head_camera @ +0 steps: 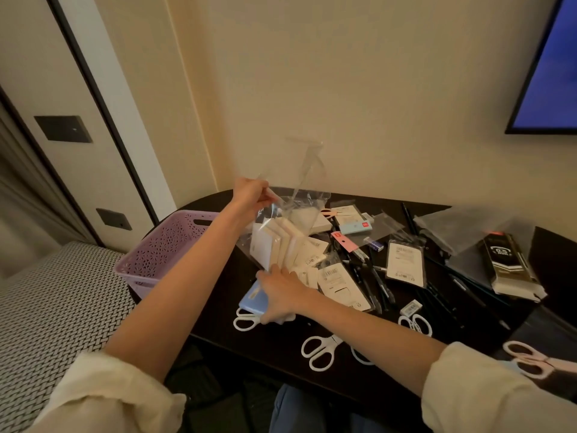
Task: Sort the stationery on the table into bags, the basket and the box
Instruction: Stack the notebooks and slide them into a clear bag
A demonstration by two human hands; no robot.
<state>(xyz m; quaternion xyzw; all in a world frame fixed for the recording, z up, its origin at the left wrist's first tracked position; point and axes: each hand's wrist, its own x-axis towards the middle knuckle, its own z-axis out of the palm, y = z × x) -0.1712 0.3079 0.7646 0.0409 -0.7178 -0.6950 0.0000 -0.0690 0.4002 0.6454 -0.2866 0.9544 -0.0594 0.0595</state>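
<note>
2 hands work: my left hand [249,195] pinches the limp, slippery bag [290,210] by its rim at 12 o'clock on the tabletop [281,335]; right hand [281,293] grips light, stiff pads [278,242] from below, half inside it.

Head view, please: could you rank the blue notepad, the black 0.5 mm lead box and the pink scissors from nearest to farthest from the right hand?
1. Blue notepad: right beside the right hand, at its left.
2. Black 0.5 mm lead box: far across the table, to the right.
3. Pink scissors: farthest, at the near right edge.
</note>
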